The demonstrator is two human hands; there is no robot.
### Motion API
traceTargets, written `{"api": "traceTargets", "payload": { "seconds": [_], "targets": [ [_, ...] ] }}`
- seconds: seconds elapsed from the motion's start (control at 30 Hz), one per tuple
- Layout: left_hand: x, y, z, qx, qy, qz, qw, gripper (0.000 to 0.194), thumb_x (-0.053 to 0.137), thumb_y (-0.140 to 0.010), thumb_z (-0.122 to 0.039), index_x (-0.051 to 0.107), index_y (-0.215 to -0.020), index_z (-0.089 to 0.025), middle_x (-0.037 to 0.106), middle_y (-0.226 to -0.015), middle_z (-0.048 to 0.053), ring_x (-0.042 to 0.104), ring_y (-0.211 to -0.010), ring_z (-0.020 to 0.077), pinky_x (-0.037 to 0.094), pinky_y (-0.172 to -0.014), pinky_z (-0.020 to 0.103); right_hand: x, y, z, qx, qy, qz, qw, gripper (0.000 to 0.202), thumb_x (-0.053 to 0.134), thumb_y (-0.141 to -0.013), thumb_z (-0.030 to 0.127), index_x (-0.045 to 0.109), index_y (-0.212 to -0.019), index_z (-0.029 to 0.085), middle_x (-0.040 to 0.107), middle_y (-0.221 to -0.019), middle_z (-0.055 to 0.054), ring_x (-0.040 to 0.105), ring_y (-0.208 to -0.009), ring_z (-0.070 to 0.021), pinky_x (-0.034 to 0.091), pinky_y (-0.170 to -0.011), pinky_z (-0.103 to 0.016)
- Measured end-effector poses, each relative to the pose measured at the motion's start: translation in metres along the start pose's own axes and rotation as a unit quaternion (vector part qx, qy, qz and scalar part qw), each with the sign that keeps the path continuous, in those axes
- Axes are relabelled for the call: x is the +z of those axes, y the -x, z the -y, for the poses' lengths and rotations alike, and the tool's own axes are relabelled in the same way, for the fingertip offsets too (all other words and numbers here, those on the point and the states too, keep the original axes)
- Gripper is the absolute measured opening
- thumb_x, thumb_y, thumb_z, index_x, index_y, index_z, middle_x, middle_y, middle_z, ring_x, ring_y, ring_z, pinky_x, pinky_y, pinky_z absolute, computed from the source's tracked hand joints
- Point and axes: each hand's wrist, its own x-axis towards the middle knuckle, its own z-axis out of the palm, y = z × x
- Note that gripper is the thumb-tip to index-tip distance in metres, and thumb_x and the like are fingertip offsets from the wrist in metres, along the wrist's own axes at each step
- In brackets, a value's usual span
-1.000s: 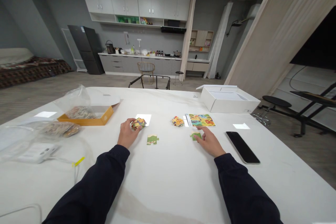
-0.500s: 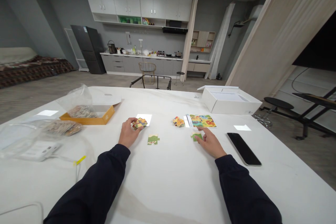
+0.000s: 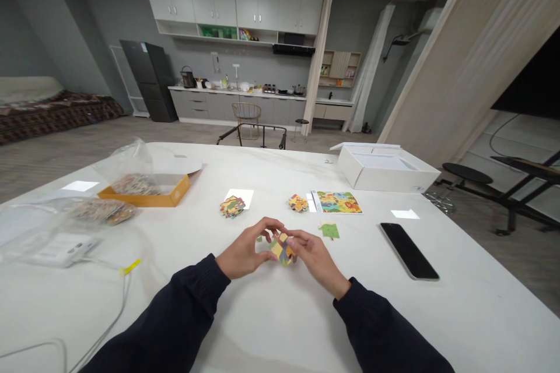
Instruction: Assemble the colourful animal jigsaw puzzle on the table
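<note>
Between my two hands, above the middle of the white table (image 3: 280, 315), is a colourful jigsaw puzzle piece (image 3: 282, 249). My left hand (image 3: 249, 249) grips its left edge with curled fingers, and the fingers of my right hand (image 3: 315, 256) close on its right side. Behind my left fingers a green puzzle piece (image 3: 259, 239) is mostly hidden. Another green puzzle piece (image 3: 329, 230) lies to the right. Farther back are a pile of puzzle pieces (image 3: 232, 206), a smaller pile (image 3: 298, 203) and a picture card (image 3: 338, 201) with animals.
At the left stand an orange box (image 3: 175, 192) with a bag of pieces (image 3: 137, 183), another plastic bag (image 3: 102, 211), a white device (image 3: 65, 249) and a cable (image 3: 120, 309). At the right are a black phone (image 3: 408, 250) and a white box (image 3: 387, 169).
My left hand has left the pile and moved right, bringing a puzzle piece to the middle. My right hand has let go of the right green piece and moved left to meet it.
</note>
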Motion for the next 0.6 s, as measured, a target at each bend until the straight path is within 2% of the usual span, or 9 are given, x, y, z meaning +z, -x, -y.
{"api": "traceTargets", "payload": {
  "seconds": [0.07, 0.2, 0.3, 0.37, 0.43, 0.53, 0.6],
  "targets": [
    [0.011, 0.003, -0.004, 0.009, -0.014, 0.016, 1.000, 0.052, 0.076, -0.086, -0.026, 0.053, -0.132, -0.029, 0.062, -0.131, 0.008, 0.064, -0.109, 0.0235, 0.056, -0.096, 0.042, 0.012, 0.003, -0.004, 0.041, -0.047, 0.013, 0.998, 0.055, 0.081, -0.071, 0.066, 0.070, -0.095, 0.019, 0.072, -0.074, -0.003, 0.065, -0.065, -0.0176, 0.050, -0.065, -0.032],
    [0.028, 0.013, -0.009, -0.004, -0.087, 0.010, 0.996, 0.063, 0.089, -0.073, -0.032, 0.056, -0.127, -0.028, 0.056, -0.129, 0.011, 0.060, -0.115, 0.0285, 0.057, -0.096, 0.045, 0.013, 0.008, -0.010, 0.108, -0.083, -0.014, 0.991, 0.055, 0.091, -0.061, 0.061, 0.060, -0.081, 0.020, 0.074, -0.069, -0.002, 0.066, -0.058, -0.0161, 0.053, -0.065, -0.031],
    [0.035, 0.025, -0.014, -0.025, -0.118, -0.009, 0.993, 0.047, 0.087, -0.075, -0.028, 0.060, -0.114, -0.028, 0.060, -0.116, 0.009, 0.062, -0.107, 0.0271, 0.057, -0.094, 0.045, 0.012, 0.011, -0.010, 0.133, -0.095, 0.007, 0.986, 0.059, 0.093, -0.058, 0.058, 0.052, -0.080, 0.022, 0.075, -0.066, -0.001, 0.068, -0.057, -0.0176, 0.053, -0.060, -0.030],
    [0.032, 0.034, -0.013, -0.024, -0.123, -0.012, 0.992, 0.037, 0.082, -0.079, -0.024, 0.061, -0.110, -0.028, 0.064, -0.112, 0.008, 0.064, -0.106, 0.0261, 0.057, -0.094, 0.044, 0.014, 0.012, -0.010, 0.138, -0.087, 0.029, 0.986, 0.060, 0.094, -0.058, 0.056, 0.052, -0.084, 0.022, 0.075, -0.067, -0.002, 0.070, -0.058, -0.0187, 0.054, -0.060, -0.030],
    [0.021, 0.044, -0.005, -0.017, -0.138, -0.023, 0.990, 0.033, 0.081, -0.081, -0.026, 0.064, -0.109, -0.029, 0.068, -0.112, 0.008, 0.064, -0.108, 0.0272, 0.057, -0.095, 0.045, 0.016, 0.011, -0.010, 0.129, -0.084, 0.028, 0.988, 0.060, 0.093, -0.061, 0.057, 0.053, -0.091, 0.022, 0.078, -0.076, -0.004, 0.074, -0.070, -0.0215, 0.058, -0.066, -0.033],
    [0.002, 0.057, 0.020, -0.020, -0.191, -0.071, 0.979, 0.033, 0.084, -0.080, -0.034, 0.071, -0.110, -0.029, 0.073, -0.118, 0.008, 0.065, -0.111, 0.0298, 0.056, -0.098, 0.049, 0.015, 0.009, -0.010, 0.105, -0.096, -0.010, 0.990, 0.063, 0.088, -0.066, 0.062, 0.053, -0.102, 0.023, 0.078, -0.098, -0.009, 0.076, -0.091, -0.0263, 0.062, -0.077, -0.042],
    [-0.006, 0.063, 0.037, -0.027, -0.225, -0.085, 0.970, 0.032, 0.085, -0.080, -0.035, 0.076, -0.110, -0.029, 0.075, -0.121, 0.007, 0.065, -0.110, 0.0300, 0.056, -0.098, 0.050, 0.013, 0.008, -0.011, 0.096, -0.093, -0.031, 0.991, 0.064, 0.085, -0.069, 0.064, 0.052, -0.105, 0.023, 0.076, -0.105, -0.010, 0.075, -0.093, -0.0269, 0.063, -0.077, -0.044]
  ]
}}
